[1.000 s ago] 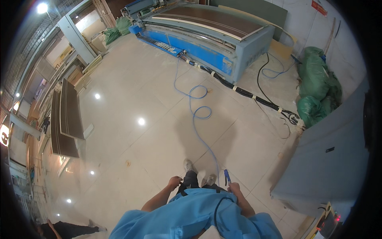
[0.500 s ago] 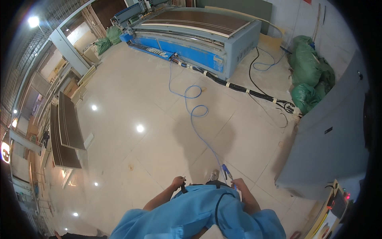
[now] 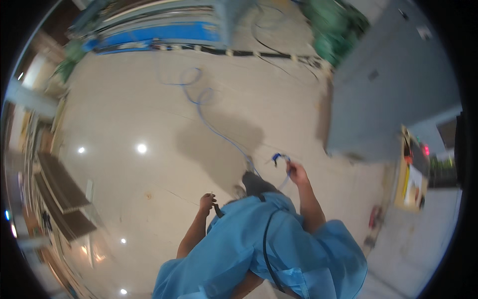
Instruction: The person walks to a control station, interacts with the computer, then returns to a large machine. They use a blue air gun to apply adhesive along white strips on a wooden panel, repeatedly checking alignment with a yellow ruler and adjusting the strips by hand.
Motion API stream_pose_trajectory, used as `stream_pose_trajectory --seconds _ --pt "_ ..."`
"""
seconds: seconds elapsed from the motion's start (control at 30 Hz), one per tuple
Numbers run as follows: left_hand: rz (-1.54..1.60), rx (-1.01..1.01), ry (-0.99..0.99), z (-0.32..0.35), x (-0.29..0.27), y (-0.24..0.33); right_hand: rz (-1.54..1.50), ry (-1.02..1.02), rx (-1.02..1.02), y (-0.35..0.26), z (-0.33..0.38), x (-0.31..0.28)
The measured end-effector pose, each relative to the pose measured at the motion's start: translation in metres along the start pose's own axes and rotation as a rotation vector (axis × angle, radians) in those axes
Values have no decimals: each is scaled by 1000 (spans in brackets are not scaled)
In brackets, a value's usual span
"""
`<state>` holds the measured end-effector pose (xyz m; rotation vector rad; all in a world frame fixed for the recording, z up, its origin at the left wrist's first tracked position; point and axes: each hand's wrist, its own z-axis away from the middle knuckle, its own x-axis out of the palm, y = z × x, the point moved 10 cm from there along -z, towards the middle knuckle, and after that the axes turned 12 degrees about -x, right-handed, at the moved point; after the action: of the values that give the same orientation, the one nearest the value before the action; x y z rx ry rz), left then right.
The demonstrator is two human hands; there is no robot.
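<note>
My right hand (image 3: 297, 173), held out in front of me, is closed on the blue air hose (image 3: 215, 130) just behind a small blue air gun (image 3: 276, 158). The air gun sticks out left of the fingers, its thin nozzle turned left. From there the hose hangs beside my leg and runs over the floor in loops toward a blue machine. Further left, by my hip, my left hand (image 3: 206, 202) is closed, with a small pale tip showing at the fingers; what it holds is too small to name.
The blue-grey machine (image 3: 159, 35) stands at the far side, a taped cable bundle (image 3: 241, 53) along the floor beside it. A tall grey cabinet (image 3: 383, 89) rises on the right near green sacks (image 3: 328, 30). Brown panels (image 3: 62, 182) lean at the left. A wooden shelf (image 3: 398, 197) holds papers.
My view has turned right and tipped down. My right hand has moved forward with the air gun, whose nozzle has swung left. My left hand stays closed, a little further out from my body.
</note>
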<state>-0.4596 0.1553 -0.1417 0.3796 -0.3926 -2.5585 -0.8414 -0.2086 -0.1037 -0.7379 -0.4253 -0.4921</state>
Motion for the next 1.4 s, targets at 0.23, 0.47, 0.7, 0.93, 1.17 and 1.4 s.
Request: stream_pose_trajectory --seconds 0.23,0.47,0.7,0.93,1.17,1.4 --pt "-523 143 151 1 -9 -94 324 -75 106 -10 62 -4" --pt "71 -148 27 33 -15 -78 59 -102 -161 -66 49 -24" --pt "-24 -98 49 45 23 -3 -308 55 -152 -95 -22 -58" --pt "120 -43 41 74 126 39 -1 38 -30 -91 -108 -57" --pt "67 6 -9 114 235 44 178 33 12 -131 -177 -13" --pt "-55 -6 60 115 233 20 781 1 -26 -154 -183 -36"
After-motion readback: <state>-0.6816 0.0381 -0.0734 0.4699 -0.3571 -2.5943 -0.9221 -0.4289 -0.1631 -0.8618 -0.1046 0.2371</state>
